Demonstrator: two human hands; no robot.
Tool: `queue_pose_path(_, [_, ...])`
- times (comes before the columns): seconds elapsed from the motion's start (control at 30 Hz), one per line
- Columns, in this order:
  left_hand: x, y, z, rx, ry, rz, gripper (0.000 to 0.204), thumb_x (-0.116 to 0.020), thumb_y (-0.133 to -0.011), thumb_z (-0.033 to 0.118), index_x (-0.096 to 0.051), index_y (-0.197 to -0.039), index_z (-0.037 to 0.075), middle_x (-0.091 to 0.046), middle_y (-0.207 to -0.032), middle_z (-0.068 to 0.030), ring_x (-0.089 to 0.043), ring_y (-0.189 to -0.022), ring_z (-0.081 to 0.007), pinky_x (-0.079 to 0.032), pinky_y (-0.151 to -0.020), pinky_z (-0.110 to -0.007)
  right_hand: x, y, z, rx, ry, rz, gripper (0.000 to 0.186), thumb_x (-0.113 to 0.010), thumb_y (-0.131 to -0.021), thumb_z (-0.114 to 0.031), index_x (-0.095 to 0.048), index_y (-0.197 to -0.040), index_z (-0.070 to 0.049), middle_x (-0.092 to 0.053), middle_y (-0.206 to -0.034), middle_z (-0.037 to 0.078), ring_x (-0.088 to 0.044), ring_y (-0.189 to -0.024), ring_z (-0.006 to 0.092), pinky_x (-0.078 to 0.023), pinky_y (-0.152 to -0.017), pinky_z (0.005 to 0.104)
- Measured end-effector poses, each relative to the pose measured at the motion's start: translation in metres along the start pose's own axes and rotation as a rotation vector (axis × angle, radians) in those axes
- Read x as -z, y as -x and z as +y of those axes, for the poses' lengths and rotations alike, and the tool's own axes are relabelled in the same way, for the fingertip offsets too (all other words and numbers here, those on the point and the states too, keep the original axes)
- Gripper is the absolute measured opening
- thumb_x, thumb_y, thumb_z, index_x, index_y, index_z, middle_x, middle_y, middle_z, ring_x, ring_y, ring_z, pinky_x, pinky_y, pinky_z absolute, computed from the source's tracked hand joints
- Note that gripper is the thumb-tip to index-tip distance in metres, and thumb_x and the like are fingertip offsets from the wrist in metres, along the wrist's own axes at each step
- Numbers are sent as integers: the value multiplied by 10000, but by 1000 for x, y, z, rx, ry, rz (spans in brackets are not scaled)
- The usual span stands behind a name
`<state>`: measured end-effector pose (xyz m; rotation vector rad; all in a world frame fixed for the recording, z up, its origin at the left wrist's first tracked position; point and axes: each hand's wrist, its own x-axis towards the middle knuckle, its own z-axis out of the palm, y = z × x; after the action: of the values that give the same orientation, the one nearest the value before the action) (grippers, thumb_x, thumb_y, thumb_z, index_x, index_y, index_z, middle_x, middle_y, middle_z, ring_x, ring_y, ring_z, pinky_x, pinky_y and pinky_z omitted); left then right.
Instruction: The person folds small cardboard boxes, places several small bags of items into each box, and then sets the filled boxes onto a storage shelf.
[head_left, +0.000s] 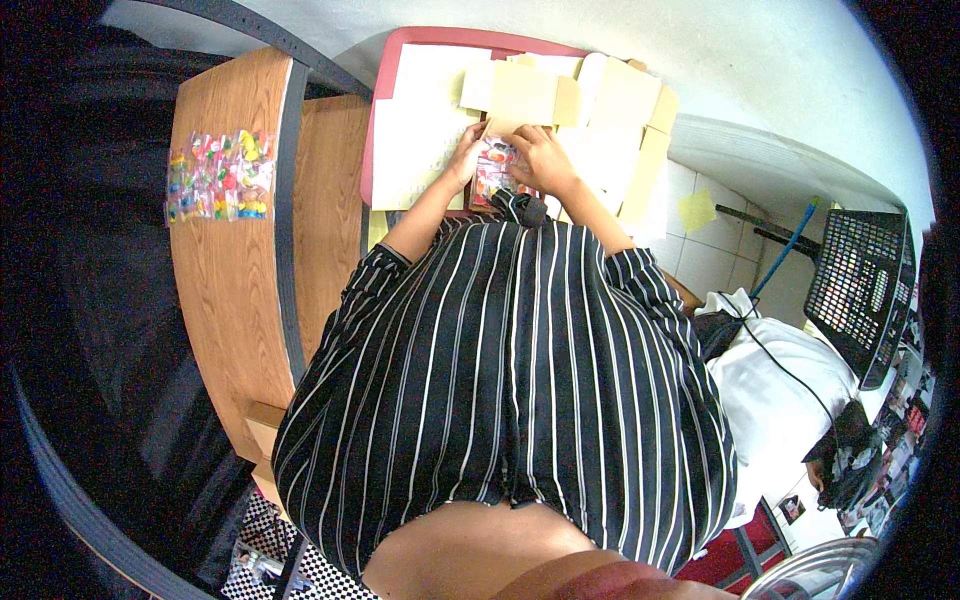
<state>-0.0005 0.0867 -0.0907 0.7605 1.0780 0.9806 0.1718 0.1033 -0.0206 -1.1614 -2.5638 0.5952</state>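
In front of my body an opened cardboard box (522, 90) has its tan flaps spread away from me. Small red and white packets (493, 181) fill it. My left hand (466, 157) holds the left edge of the box, its fingers closed there. Over the right part of the packets lies my right hand (543, 160), fingers bent and drawn together; whatever is under the fingertips is hidden. A dark bundled object (520, 207) sits close to my shirt, at the near end of the packets.
The red-rimmed table (368, 150) carries white paper sheets (425, 125) and flattened cardboard pieces (640, 130). To the left, a wooden shelf (225, 290) bears several bags of colourful pieces (222, 175). On the right are a black plastic crate (858, 280) and a white cloth (775, 375).
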Motion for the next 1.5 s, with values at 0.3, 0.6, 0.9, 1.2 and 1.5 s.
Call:
queue_pose_path(0.3, [-6,8,6,-101,-250,35,648,-613,-713,48,-266,-1260,31,-418,-1182,-135,-430,-1083,-209,-350,-924,-317,0,10,9,-171,-202,392,403,-608,-653,-126,-539,-1044,-53,-518,-1037,141,-476,-1005,298,-362,-886,388])
queue_pose_path(0.6, [-15,5,11,-2,-41,110,551,-557,-817,229,-264,-1251,56,-454,-1129,-120,-454,-1040,-188,-369,-897,-300,-43,32,53,-736,-1117,442,374,-538,-824,-230,-470,-1115,-6,-544,-1035,129,-531,-896,181,-446,-748,287])
queue_pose_path(0.9, [-12,6,10,-56,-107,52,370,-415,-897,284,-378,-1176,44,-517,-1029,-91,-490,-970,-138,-391,-855,-269,-38,30,42,-655,-1127,485,288,-518,-826,-134,-473,-1082,-9,-527,-992,114,-537,-836,151,-452,-713,271])
queue_pose_path(1.2, [-9,4,9,-15,-34,24,349,-425,-890,252,-404,-1162,35,-543,-1003,-90,-515,-939,-142,-409,-835,-266,-45,32,26,-700,-857,663,267,-508,-811,-97,-483,-1060,-7,-548,-924,114,-548,-827,169,-471,-690,287])
queue_pose_path(1.5, [-4,-1,3,72,36,37,275,-470,-852,200,-483,-1046,5,-561,-970,-88,-542,-891,-131,-435,-797,-251,-55,33,36,-510,-667,484,170,-565,-794,-132,-587,-928,-29,-549,-949,127,-541,-875,187,-454,-736,280])
